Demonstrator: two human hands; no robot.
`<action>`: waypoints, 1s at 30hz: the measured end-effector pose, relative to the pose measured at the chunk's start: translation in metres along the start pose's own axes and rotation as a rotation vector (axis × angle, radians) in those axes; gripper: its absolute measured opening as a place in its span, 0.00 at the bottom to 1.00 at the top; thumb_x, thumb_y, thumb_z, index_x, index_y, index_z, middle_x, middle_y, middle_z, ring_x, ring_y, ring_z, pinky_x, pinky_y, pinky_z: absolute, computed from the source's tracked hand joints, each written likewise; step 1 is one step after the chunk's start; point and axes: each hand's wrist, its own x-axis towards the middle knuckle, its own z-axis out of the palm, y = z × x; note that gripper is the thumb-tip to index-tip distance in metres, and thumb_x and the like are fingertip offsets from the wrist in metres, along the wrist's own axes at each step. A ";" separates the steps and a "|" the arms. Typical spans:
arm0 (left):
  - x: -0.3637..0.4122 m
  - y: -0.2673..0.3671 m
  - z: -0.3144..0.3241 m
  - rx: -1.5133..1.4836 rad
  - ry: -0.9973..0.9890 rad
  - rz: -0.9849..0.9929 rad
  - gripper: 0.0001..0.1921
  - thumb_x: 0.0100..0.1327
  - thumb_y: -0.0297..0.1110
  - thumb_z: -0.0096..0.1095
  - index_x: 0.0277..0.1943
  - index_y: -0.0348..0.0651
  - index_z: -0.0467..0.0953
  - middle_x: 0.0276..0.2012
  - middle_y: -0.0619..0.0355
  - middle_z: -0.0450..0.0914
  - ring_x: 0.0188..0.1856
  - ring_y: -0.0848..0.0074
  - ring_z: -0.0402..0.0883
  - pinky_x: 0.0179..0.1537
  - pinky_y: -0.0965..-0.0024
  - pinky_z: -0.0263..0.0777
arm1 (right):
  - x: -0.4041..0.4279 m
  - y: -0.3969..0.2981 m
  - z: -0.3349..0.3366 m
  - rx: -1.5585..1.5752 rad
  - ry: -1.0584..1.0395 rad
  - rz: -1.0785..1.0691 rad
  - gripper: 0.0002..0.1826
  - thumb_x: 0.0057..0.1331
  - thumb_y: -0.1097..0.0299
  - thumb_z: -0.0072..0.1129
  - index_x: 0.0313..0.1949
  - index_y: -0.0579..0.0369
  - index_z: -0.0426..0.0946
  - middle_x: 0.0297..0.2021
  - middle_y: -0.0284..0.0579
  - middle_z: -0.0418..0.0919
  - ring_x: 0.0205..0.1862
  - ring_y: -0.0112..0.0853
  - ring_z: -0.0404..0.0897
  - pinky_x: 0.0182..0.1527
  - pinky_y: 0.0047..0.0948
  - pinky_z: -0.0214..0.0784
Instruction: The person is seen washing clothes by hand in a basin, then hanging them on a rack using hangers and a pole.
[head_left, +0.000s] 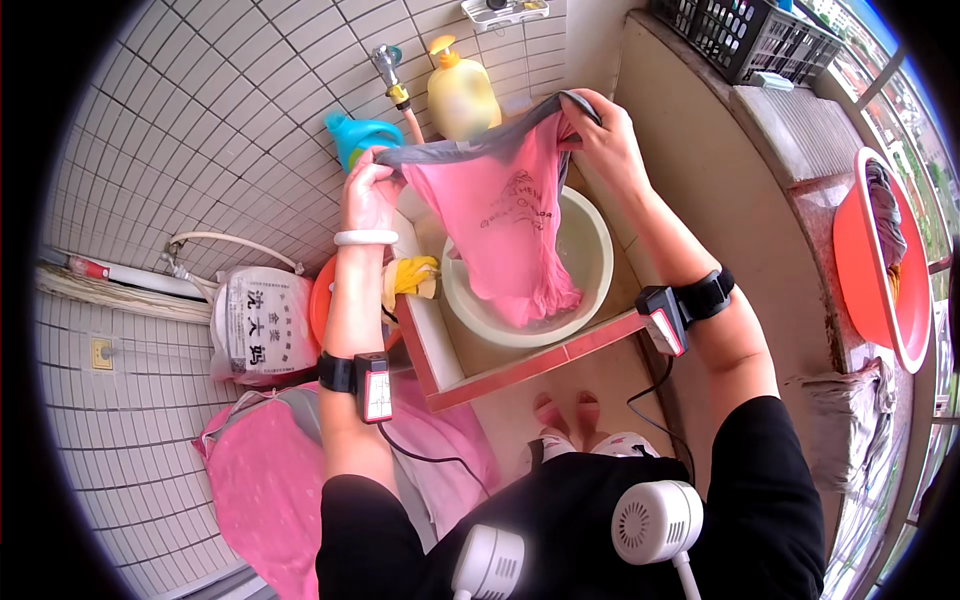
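A pink T-shirt with a grey band (504, 217) hangs between my hands, with dark printing on its front. My left hand (371, 191) grips one end of the grey band. The other end of that band is in my right hand (604, 131), which is raised a little higher in the picture. Below, the gathered lower part of the shirt reaches into a pale round basin (598, 281) that holds water. The basin stands inside a tiled trough (517, 370) with a red-tiled rim.
Behind my hands are a yellow pump bottle (461, 94), a blue jug-like container (367, 139) and a wall tap (388, 67). Yellow gloves (414, 277) lie over the trough's left edge. On the right ledge are an orange basin (862, 255), a grey cloth (855, 427) and a black crate (757, 41).
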 end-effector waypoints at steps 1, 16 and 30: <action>-0.002 0.004 0.005 -0.001 0.008 0.005 0.10 0.47 0.20 0.39 0.34 0.35 0.67 0.32 0.55 0.71 0.37 0.72 0.71 0.44 0.67 0.64 | -0.001 -0.005 0.000 0.072 0.025 -0.017 0.11 0.59 0.67 0.47 0.37 0.61 0.72 0.22 0.39 0.73 0.26 0.24 0.70 0.32 0.22 0.63; -0.078 -0.235 -0.078 1.283 -0.130 -0.367 0.18 0.42 0.23 0.57 0.40 0.46 0.68 0.34 0.50 0.74 0.37 0.59 0.74 0.39 0.65 0.68 | -0.128 0.203 0.027 -0.427 -0.272 0.377 0.11 0.57 0.68 0.50 0.38 0.58 0.71 0.33 0.53 0.75 0.39 0.44 0.74 0.40 0.33 0.64; -0.112 -0.383 -0.088 1.628 -0.422 -1.033 0.13 0.44 0.27 0.61 0.36 0.45 0.73 0.37 0.47 0.74 0.41 0.60 0.73 0.42 0.66 0.67 | -0.199 0.295 0.063 -1.120 -1.000 0.509 0.23 0.56 0.68 0.41 0.54 0.47 0.61 0.51 0.52 0.65 0.53 0.45 0.65 0.52 0.43 0.59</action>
